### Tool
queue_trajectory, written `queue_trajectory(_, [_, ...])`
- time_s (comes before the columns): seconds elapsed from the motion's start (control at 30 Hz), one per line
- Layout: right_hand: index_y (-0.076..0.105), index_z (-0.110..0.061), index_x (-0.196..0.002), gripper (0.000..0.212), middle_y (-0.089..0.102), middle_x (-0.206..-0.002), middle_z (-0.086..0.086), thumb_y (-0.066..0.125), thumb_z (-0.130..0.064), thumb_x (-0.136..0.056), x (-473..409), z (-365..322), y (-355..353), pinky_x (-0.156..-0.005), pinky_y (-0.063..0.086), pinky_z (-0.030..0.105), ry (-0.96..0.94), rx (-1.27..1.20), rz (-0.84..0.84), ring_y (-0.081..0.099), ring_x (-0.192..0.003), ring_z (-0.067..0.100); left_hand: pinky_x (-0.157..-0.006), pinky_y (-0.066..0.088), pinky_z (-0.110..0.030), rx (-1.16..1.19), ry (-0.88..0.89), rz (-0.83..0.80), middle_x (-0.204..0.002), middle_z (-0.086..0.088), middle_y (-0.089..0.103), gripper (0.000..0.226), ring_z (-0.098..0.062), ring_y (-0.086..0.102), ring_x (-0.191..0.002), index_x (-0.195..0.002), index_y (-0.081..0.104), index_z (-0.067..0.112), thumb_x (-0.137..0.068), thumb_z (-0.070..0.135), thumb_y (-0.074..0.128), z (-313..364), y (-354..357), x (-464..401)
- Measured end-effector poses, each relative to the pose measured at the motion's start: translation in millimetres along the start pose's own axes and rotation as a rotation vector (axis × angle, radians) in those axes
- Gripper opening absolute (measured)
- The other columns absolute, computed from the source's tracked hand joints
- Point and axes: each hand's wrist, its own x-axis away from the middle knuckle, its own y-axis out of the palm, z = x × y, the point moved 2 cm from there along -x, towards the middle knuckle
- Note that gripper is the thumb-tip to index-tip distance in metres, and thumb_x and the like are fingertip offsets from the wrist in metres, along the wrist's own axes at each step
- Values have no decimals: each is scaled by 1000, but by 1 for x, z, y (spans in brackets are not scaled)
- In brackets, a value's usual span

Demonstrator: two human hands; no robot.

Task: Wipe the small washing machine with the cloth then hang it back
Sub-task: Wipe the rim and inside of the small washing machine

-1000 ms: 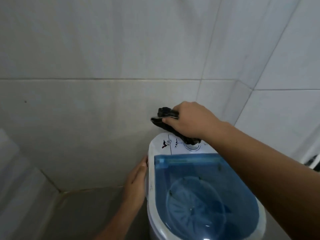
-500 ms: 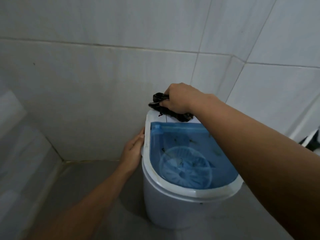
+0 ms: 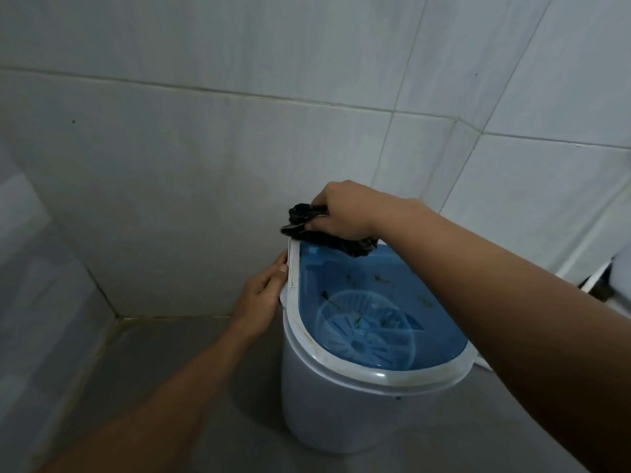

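Starting at the left, I have bare wall tiles [image 3: 164, 186] and a grey floor [image 3: 191, 387] meeting in the corner, and my left forearm running up from the bottom edge toward the machine. My left hand [image 3: 261, 300] is pressed against the left side of the small washing machine [image 3: 345, 407], fingers lying along the white rim [image 3: 293, 302] with the thumb at its edge; it is flattened into a brace more than a clasp, with nothing in it. I judge it is there to stop the tub from sliding as I scrub. The machine stands on the floor just in front of the wall, its long axis running from the near rounded end away toward the tiles, and through the blue translucent lid [image 3: 423, 312] I can make out the ribbed pulsator and some dark specks. Further right and at the far end, my right hand [image 3: 345, 213] is curled tight round the dark cloth [image 3: 327, 235], which is bunched and pressed onto the back of the top panel, a tail of it hanging over the lid's far edge. So the cloth sits at the end farthest from me, and the unwiped length of rim and lid lies toward me and to the right, under my right forearm; the next stroke, I reckon, must be a pull back along that axis. No hook or rail for hanging the cloth is in view.
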Motion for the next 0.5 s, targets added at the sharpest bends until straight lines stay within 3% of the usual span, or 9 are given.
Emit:
queue_trajectory(0.23, [68,-16,-112,31,61,-91,4,56,-40,-96,-5,30,-6,-67,44,33,263,73,167,61,-83,27,-120,42,-46,5,45,15,-150,16,61,55,-4,55,-139,-153,55,30,-101,46,48,-4,1,-2])
queue_trajectory(0.37, [66,-16,-105,38,64,-89,2,70,-49,-87,-10,16,2,-67,47,30,183,30,111,62,-83,23,-119,44,-45,23,59,18,-148,16,63,57,-4,57,-137,-153,55,28,-100,48,49,-6,1,-2])
queue_trajectory(0.5, [63,-24,-90,24,62,-78,-5,74,-45,-87,2,12,-2,-61,42,28,70,-9,9,60,-77,19,-121,41,-46,44,86,25,-150,13,62,63,-7,56,-140,-153,56,25,-96,53,51,-7,2,-4])
